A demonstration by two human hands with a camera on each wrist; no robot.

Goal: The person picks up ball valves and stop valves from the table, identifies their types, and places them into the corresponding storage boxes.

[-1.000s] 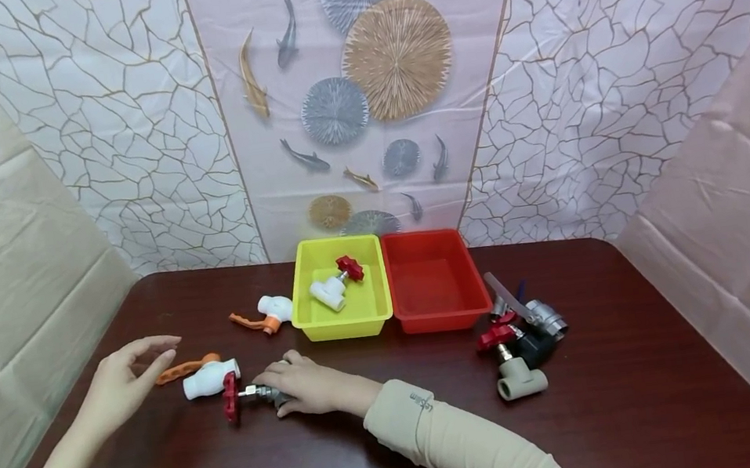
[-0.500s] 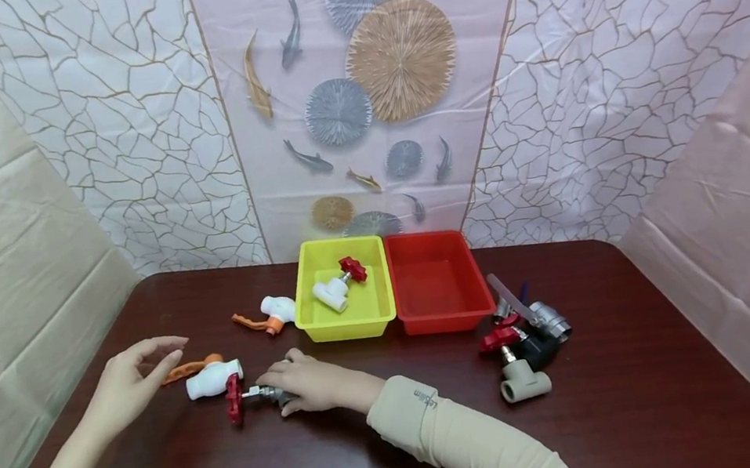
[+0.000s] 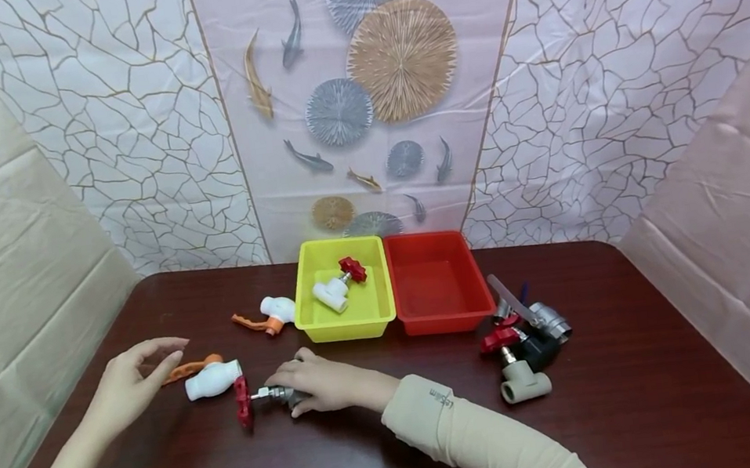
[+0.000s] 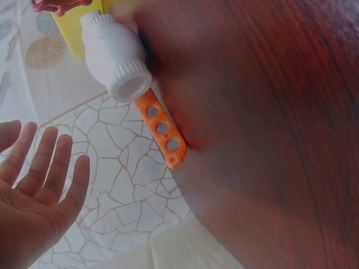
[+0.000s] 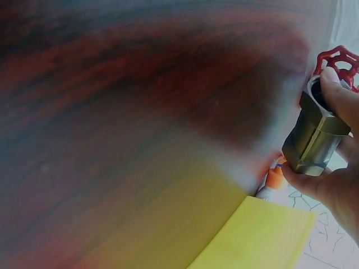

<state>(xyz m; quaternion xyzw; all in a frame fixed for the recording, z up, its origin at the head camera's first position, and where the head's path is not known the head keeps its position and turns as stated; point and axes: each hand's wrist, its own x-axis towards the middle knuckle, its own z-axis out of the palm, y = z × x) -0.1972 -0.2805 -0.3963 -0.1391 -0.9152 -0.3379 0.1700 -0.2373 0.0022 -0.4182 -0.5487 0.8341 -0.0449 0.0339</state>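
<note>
My right hand (image 3: 319, 381) grips the metal body of a gate valve (image 5: 317, 137), thumb on one side and fingers on the other. Its red handwheel (image 3: 244, 403) points left in the head view. To the left, my left hand (image 3: 125, 380) is held over the table with relaxed fingers and nothing in them. Close beside it lies a white ball valve (image 3: 212, 379) with an orange lever (image 4: 162, 128). A second white ball valve (image 3: 278, 308) with an orange lever lies against the yellow bin.
The yellow bin (image 3: 347, 331) contains a white valve (image 3: 331, 294) with a red handwheel. A red bin (image 3: 446, 323) adjoins it. To the right, several valves lie in a heap, among them a grey-beige one (image 3: 524, 382) and a metal one (image 3: 549, 322). Fabric walls surround the table (image 3: 404, 451).
My right hand has shifted slightly right with the gate valve, so the red handwheel stands a little further right. My left hand stays nearly still.
</note>
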